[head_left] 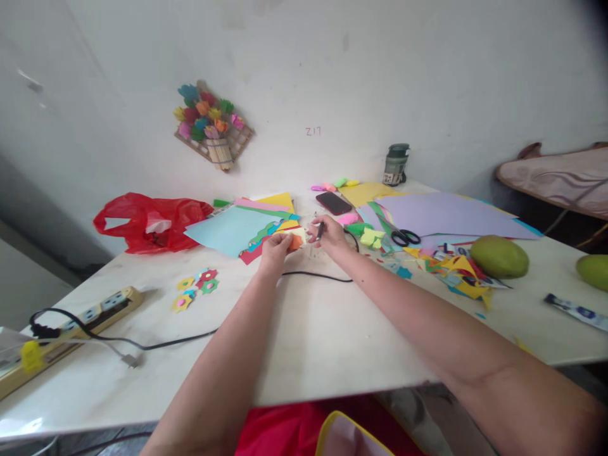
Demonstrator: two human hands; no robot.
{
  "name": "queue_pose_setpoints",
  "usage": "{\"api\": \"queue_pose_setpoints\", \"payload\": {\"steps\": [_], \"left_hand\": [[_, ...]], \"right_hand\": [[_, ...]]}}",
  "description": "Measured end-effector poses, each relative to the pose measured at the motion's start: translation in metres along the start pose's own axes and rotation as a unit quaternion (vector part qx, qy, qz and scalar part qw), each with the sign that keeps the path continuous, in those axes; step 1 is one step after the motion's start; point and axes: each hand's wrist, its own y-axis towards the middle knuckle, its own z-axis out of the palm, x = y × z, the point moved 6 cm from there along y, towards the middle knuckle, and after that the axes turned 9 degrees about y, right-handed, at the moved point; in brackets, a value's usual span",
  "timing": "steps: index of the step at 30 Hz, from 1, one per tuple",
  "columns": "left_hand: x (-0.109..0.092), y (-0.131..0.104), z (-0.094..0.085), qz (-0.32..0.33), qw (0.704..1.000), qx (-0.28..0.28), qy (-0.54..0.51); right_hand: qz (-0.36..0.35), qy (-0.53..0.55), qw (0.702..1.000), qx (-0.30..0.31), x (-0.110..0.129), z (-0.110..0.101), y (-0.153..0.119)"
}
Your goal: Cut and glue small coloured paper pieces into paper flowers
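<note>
My left hand (pixel 276 250) pinches a small orange paper piece (pixel 296 242) above the middle of the table. Close to its right, my right hand (pixel 332 239) is closed around a short dark pen-like stick (pixel 320 230), whose kind is too small to make out. Just behind the left hand lie cut strips of coloured paper (pixel 256 249) and a light blue sheet (pixel 228 229). Finished-looking paper flowers (pixel 208 280) in yellow, red and green rest on the table to the left. Black-handled scissors (pixel 405 237) lie to the right of my right hand.
A power strip (pixel 104 310) with a black cable sits front left, near a red plastic bag (pixel 152 221). Farther back are a phone (pixel 333 203) and a green bottle (pixel 396 164). Paper scraps (pixel 458 269), purple sheets (pixel 437 213), a green fruit (pixel 498 256) and a tube (pixel 577 311) lie right.
</note>
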Motion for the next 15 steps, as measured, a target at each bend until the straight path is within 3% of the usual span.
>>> {"api": "queue_pose_setpoints", "payload": {"steps": [4,10,13,15], "left_hand": [[0.001,0.0,-0.009,-0.014,0.998,-0.053,-0.033],[-0.003,-0.007,0.001,-0.009,0.998,-0.013,-0.064],[-0.001,-0.007,0.003,-0.008,0.998,0.008,-0.066],[0.001,-0.005,0.003,-0.013,0.998,0.014,-0.064]], "right_hand": [[0.101,-0.002,0.994,-0.044,-0.009,-0.002,-0.018],[0.167,0.041,0.985,-0.026,-0.013,0.016,-0.035],[0.162,0.041,0.984,-0.059,-0.02,0.011,-0.032],[0.123,0.015,0.986,-0.109,-0.023,-0.006,-0.025]]}}
